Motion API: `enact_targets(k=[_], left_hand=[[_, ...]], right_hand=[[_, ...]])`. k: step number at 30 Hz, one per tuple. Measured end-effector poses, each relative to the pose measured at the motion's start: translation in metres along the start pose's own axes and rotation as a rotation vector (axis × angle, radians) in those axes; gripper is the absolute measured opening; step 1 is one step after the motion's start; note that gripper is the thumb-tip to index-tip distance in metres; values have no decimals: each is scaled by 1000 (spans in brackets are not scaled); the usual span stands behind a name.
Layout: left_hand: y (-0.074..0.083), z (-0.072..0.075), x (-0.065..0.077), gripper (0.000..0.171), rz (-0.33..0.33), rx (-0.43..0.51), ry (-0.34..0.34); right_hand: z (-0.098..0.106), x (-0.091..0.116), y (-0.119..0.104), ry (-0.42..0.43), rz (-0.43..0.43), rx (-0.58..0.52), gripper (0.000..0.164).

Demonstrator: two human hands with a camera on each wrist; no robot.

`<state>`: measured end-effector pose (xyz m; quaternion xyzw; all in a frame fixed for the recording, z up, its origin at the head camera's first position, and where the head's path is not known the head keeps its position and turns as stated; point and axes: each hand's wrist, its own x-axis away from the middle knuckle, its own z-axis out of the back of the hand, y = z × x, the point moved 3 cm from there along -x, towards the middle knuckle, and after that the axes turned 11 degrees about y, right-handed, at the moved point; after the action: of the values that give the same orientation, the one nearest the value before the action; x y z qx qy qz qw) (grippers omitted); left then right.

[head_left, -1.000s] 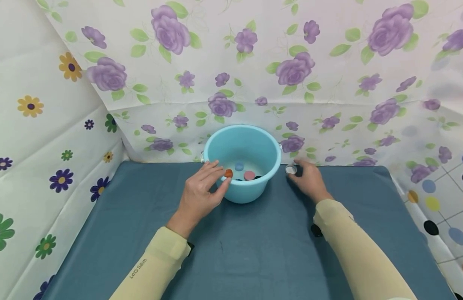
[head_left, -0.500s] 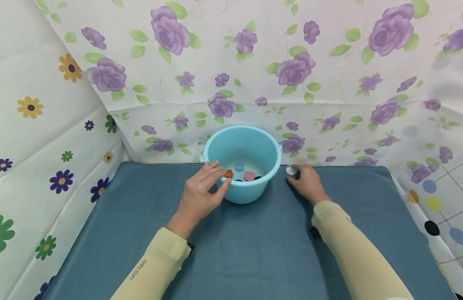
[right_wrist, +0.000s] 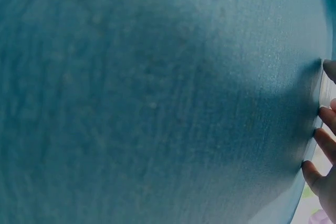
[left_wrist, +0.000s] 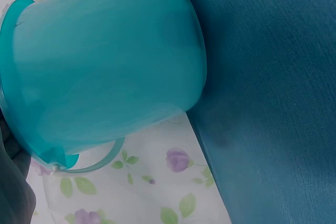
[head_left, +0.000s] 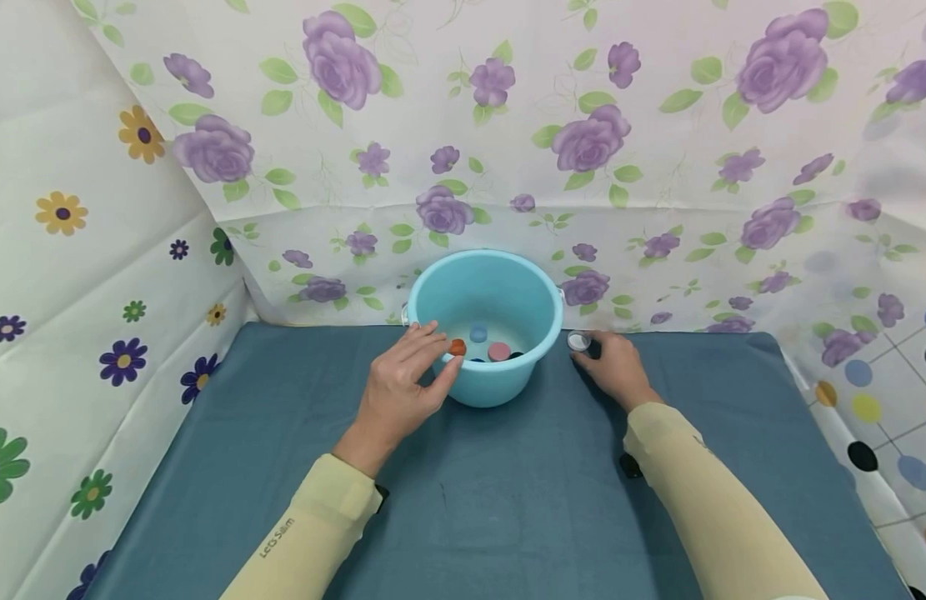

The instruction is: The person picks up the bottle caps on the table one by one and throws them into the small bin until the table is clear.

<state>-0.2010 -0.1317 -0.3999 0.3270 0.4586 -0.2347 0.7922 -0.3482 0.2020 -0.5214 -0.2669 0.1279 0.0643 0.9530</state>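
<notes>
A light blue bucket [head_left: 485, 387] stands upright at the back of the blue cloth. My left hand [head_left: 398, 387] holds its near left rim, thumb and fingers to either side. Low in the left wrist view, part of that hand [left_wrist: 16, 187] shows against the rim. Inside the bucket lie small round pieces: an orange one [head_left: 457, 347] close to my left fingertips, a pink one [head_left: 498, 351] and a blue one [head_left: 478, 333]. Right of the bucket, my right hand [head_left: 616, 367] pinches a small round piece with a whitish top [head_left: 578, 342] between thumb and fingers, low over the cloth.
Purple-flowered sheeting [head_left: 493, 150] rises directly behind the bucket. Other patterned sheets flank the left and right sides. The dark blue cloth [head_left: 493, 517] stretches in front of both hands. A white handle mount [head_left: 405, 314] sits on the bucket's left side.
My right fingers have come together around the small whitish-topped piece, which has since shifted and tipped slightly leftward. My left hand and the bucket have stayed put.
</notes>
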Motion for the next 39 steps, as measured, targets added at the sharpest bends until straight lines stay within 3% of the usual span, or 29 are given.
enact_targets(k=[10,23,39], left_hand=[[0,0,-1,26,-3,-3,5],[-2,1,-3,26,-5,-15,0],[0,0,-1,25,-4,-13,1]], right_hand=[[3,3,5,-10,-9,-11,39],[12,11,4,-69,54,13,24],[9,13,2,-53,54,-14,37]])
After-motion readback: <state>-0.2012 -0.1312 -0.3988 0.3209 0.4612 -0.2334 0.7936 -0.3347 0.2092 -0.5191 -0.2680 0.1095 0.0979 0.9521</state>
